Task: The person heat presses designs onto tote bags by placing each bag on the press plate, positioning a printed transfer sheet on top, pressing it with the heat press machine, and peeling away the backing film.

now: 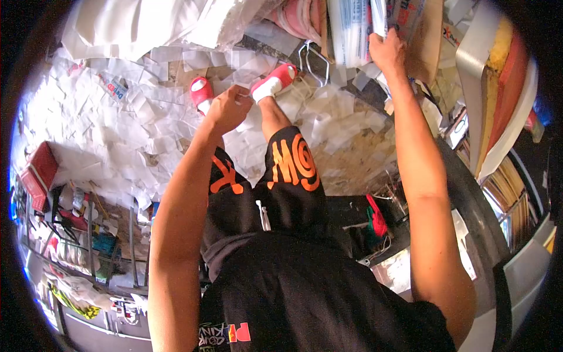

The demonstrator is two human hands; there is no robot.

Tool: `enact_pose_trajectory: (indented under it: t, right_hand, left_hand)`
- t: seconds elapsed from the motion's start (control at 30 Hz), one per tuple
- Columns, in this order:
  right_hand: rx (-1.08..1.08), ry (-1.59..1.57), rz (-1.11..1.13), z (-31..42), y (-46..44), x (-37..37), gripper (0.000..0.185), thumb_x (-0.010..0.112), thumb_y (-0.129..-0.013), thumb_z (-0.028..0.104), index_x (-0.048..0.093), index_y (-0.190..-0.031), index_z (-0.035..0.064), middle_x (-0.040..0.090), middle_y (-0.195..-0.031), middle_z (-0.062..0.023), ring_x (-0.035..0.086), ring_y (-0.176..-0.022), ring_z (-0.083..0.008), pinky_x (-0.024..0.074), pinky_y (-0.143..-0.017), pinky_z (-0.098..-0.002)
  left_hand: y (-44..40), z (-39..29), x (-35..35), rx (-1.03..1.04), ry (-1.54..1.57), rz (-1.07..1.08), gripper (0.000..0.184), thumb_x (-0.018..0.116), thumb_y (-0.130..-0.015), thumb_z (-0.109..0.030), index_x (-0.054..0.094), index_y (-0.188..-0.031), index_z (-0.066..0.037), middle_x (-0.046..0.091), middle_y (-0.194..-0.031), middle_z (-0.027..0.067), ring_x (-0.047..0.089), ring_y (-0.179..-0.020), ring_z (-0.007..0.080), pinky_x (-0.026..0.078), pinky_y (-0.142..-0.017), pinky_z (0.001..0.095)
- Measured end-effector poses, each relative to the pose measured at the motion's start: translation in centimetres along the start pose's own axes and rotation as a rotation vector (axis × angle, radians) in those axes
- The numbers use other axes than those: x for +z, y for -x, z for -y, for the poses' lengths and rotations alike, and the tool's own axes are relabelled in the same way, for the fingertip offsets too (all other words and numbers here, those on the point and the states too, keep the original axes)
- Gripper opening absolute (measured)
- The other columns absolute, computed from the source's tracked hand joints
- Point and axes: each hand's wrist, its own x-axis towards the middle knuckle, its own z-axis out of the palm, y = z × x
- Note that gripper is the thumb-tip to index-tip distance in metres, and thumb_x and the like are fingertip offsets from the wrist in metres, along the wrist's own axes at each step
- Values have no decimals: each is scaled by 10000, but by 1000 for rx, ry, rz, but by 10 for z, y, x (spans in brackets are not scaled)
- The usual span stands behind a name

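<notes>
My right hand (388, 51) reaches forward to an upright row of clear plastic packets (350, 32) with blue print. Its fingers are closed around the near end of a narrow white-and-clear plastic packet (379, 16). A brown cardboard panel (427, 50) stands just right of that hand. My left hand (230, 110) hovers above the littered floor, near the red slide sandals. Its fingers are loosely curled with a gap at the thumb, and I see nothing in them.
Scattered white paper and film pieces (146, 129) cover the floor. A white wire hanger (314, 61) lies near my foot in a red slide sandal (284, 75). Large white plastic sheeting (146, 26) spreads at far left. Foam and boards (498, 88) lean at right; a metal rack (91, 234) stands left.
</notes>
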Motion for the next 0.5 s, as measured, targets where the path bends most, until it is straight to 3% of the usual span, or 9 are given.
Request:
enact_pose_trajectory:
  t: [0.13, 0.23, 0.3, 0.33, 0.37, 0.43, 0.47, 0.5]
  right_hand:
    - [-46, 60, -90, -10, 0, 11, 410, 550, -784, 272, 588, -1019, -62, 623, -943, -371, 596, -906, -545, 469, -853, -562]
    - [-12, 7, -33, 9, 11, -7, 505, 574, -800, 326, 536, -1073, -97, 628, -992, -363, 610, -940, -520, 488, -869, -526]
    - [12, -29, -11, -2, 5, -1, 514, 612, -806, 341, 549, -1109, -70, 649, -999, -329, 621, -943, -494, 506, -848, -498]
    - [151, -613, 107, -7, 10, -8, 518, 659, -795, 359, 570, -1076, -66, 662, -954, -309, 633, -891, -496, 509, -813, -522]
    - [294, -1193, 248, -12, 16, -15, 523, 707, -784, 378, 592, -1044, -61, 675, -909, -290, 644, -838, -499, 512, -777, -545]
    - [-241, 180, -21, -22, 18, -14, 622, 756, -795, 378, 558, -1180, -69, 658, -1087, -264, 647, -947, -444, 507, -849, -507]
    - [-302, 183, -129, -18, 26, -17, 628, 757, -796, 374, 551, -1192, -68, 649, -1104, -264, 640, -960, -443, 503, -858, -505]
    - [-320, 65, -166, -13, 30, -22, 633, 757, -797, 369, 544, -1204, -67, 639, -1122, -264, 633, -974, -443, 499, -867, -502]
  left_hand:
    - [-14, -38, 5, 78, 49, 16, 361, 655, -877, -300, 670, -1144, -58, 709, -1023, 185, 701, -964, 283, 539, -839, 361]
    - [-33, -127, 2, 279, 144, 93, 413, 652, -877, -343, 672, -1143, -28, 705, -1057, 194, 697, -979, 283, 536, -857, 374]
    - [-54, -186, 23, 349, 317, 59, 523, 664, -871, -357, 606, -1234, 16, 695, -1111, 200, 688, -1022, 269, 534, -898, 374]
    - [-70, -209, 39, 411, 407, 37, 618, 685, -851, -362, 544, -1305, 34, 680, -1144, 219, 676, -1059, 284, 528, -921, 362]
    - [-74, -239, 41, 336, 429, 70, 677, 702, -833, -375, 517, -1329, 47, 664, -1170, 236, 667, -1077, 307, 523, -931, 366]
    - [-88, -278, 51, 250, 473, 33, 852, 737, -774, -461, 440, -1374, 65, 647, -1149, 294, 646, -1100, 369, 509, -954, 392]
    - [-92, -289, 56, 240, 555, 64, 953, 759, -735, -500, 383, -1398, 73, 633, -1141, 325, 632, -1105, 405, 501, -962, 407]
    - [-95, -298, 64, 202, 544, 15, 938, 762, -736, -502, 389, -1372, 77, 613, -1170, 334, 604, -1141, 420, 488, -973, 421]
